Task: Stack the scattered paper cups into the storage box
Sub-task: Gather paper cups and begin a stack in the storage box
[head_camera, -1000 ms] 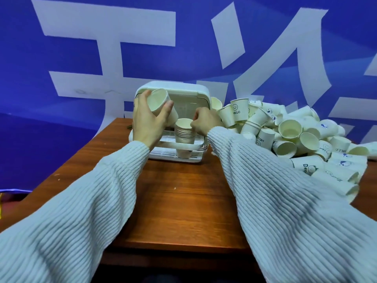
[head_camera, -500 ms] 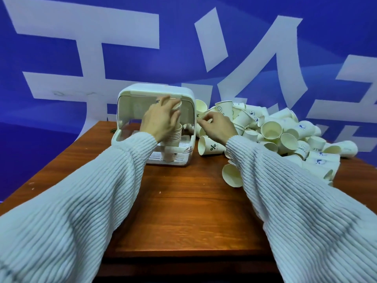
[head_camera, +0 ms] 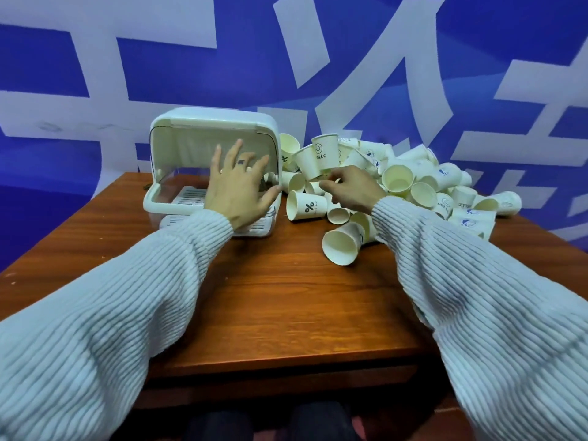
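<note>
The left hand (head_camera: pixel 237 189) was spread wide at the storage box (head_camera: pixel 213 128), and the right hand (head_camera: pixel 351 189) pinched a cup (head_camera: pixel 310 162) from the pile (head_camera: pixel 413 183) just right of it, so it needed a soft hold.

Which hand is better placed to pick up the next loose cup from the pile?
The right hand. Its curled fingers are already at the pile's near edge, by the tilted cup. The left hand is spread open in front of the storage box, away from the pile.

Head-worn view, forward and downward
</note>
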Demonstrator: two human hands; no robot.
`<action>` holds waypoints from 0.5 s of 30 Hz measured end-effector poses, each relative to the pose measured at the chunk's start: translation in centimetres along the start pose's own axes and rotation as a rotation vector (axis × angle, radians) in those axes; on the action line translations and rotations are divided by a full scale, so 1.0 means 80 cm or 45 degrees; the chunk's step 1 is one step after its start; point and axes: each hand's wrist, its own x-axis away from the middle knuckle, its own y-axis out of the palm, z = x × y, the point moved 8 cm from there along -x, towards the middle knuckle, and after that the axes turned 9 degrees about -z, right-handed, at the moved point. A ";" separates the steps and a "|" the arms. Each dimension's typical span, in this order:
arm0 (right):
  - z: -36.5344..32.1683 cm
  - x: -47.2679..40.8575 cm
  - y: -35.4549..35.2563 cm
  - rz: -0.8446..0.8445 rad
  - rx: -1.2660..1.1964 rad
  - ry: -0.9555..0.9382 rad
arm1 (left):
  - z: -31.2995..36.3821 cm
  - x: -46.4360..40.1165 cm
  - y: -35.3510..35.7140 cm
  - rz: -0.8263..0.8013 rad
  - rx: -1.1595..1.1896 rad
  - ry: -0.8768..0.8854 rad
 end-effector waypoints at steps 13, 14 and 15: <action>0.065 0.067 -0.047 -0.010 0.474 0.030 | 0.171 0.023 0.053 -0.520 0.451 0.376; 0.077 0.069 -0.049 -0.026 0.496 0.093 | 0.177 0.022 0.056 -0.508 0.413 0.383; 0.086 0.071 -0.049 -0.042 0.498 0.142 | 0.182 0.021 0.058 -0.474 0.376 0.390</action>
